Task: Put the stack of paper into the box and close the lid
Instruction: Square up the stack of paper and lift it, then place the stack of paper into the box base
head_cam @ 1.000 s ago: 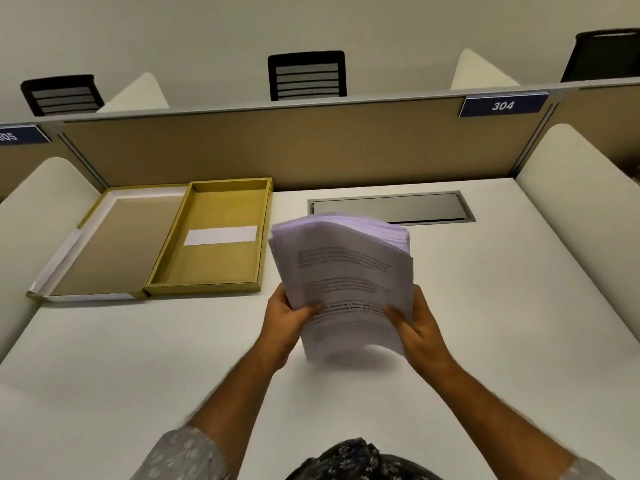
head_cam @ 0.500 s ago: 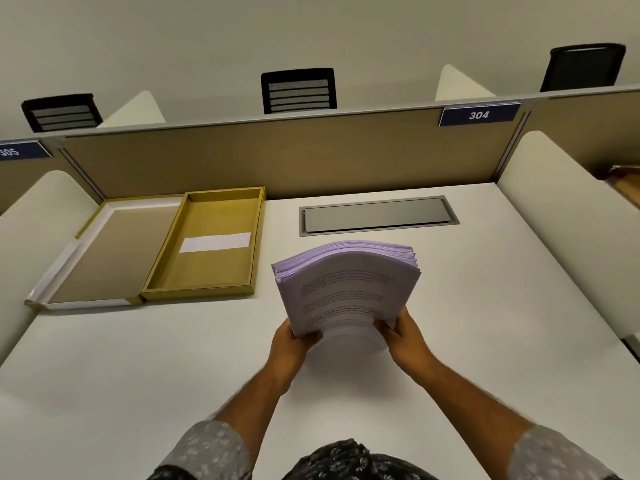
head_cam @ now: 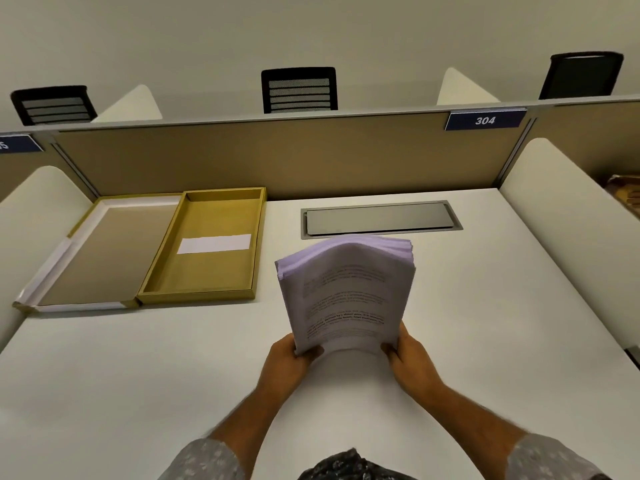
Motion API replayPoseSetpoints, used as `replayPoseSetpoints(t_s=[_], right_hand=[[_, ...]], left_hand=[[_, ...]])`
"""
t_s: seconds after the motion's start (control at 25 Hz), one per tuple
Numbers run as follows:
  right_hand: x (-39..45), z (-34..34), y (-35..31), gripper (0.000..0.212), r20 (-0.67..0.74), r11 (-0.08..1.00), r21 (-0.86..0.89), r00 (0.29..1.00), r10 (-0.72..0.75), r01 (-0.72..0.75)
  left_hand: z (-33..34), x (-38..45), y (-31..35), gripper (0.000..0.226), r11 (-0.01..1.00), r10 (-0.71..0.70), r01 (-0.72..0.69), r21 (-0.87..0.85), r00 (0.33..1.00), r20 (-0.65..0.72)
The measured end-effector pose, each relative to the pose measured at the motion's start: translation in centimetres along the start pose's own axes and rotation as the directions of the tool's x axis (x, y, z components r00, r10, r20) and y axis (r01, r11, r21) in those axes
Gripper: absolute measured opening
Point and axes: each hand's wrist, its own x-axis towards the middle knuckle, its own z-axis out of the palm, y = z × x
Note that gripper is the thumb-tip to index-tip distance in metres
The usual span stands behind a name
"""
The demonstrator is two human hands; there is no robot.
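A thick stack of printed paper (head_cam: 346, 292) stands nearly upright over the white desk, its top edge bowed. My left hand (head_cam: 289, 363) grips its lower left corner and my right hand (head_cam: 410, 362) grips its lower right corner. To the left lies the open gold box (head_cam: 204, 294), a shallow tray with a white slip (head_cam: 214, 243) on its floor. Its lid (head_cam: 104, 254) lies flat, hinged open along the tray's left side. The stack is apart from the box, to its right.
A grey metal cable hatch (head_cam: 381, 221) is set into the desk (head_cam: 138, 375) behind the stack. A tan partition (head_cam: 277, 157) closes the back, with white side dividers left and right. Black chairs show beyond it.
The stack has been lowered toward me and raised more upright in both hands. The box and lid have not moved.
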Motion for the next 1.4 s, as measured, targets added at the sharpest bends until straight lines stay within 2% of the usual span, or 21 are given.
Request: replayPoseSetpoints(t_s=[0.04,0.12,0.2,0.28,0.4,0.52,0.88,1.12,1.2,1.28,1.4], right_hand=[[-0.3,0.1,-0.5,0.049,0.018,1.000,-0.031,1.000,0.002,-0.002],[-0.8,0.8,-2.3,0.048,0.065,0.998,-0.064,0.998,0.017,-0.013],[-1.1,2.1,-4.7,0.046,0.098,0.999,-0.039,0.994,0.040,-0.036],[-1.0,3.2,-7.6,0.044,0.136,0.997,0.040,0.989,0.061,-0.067],[-0.6,5.0,-12.1,0.045,0.199,0.987,0.132,0.978,0.064,-0.091],[0.4,8.2,-16.5,0.043,0.211,0.984,0.155,0.976,0.052,-0.086],[8.7,17.2,-26.8,0.040,0.191,0.923,0.328,0.971,0.145,-0.203],[18.5,19.7,-29.5,0.040,0.207,0.905,0.326,0.955,0.214,-0.273],[21.5,20.5,-29.6,0.042,0.253,0.893,0.272,0.922,0.292,-0.358],[23.5,21.7,-29.3,0.040,0.313,0.860,0.193,0.860,0.402,-0.473],[24.6,23.4,-28.5,0.038,0.310,0.842,0.080,0.816,0.488,-0.534]], left_hand=[[-1.0,-0.3,-0.1,0.019,0.999,0.003,-0.003,0.038,1.000,0.011],[-3.4,-0.8,-0.3,0.032,0.998,0.025,-0.028,0.052,0.998,0.057],[-6.4,-0.7,-0.3,0.044,0.999,0.043,-0.043,0.002,0.993,0.108],[-9.7,-0.5,0.0,0.046,0.995,0.048,-0.036,-0.097,0.991,0.126],[-14.6,-0.1,0.0,0.044,0.978,0.024,0.001,-0.210,0.993,0.120],[-19.9,0.2,-0.5,0.048,0.972,0.019,0.007,-0.236,0.994,0.108],[-32.7,9.1,1.0,0.053,0.988,0.056,-0.053,-0.148,0.998,0.015],[-36.2,18.0,-0.9,0.054,0.992,-0.070,0.071,-0.103,0.997,0.013],[-35.7,20.0,-2.8,0.060,0.984,-0.169,0.169,-0.062,0.986,0.003],[-34.5,21.1,-4.6,0.061,0.967,-0.249,0.251,0.034,0.967,-0.055],[-33.0,21.3,-5.7,0.057,0.965,-0.259,0.261,0.008,0.960,-0.106]])
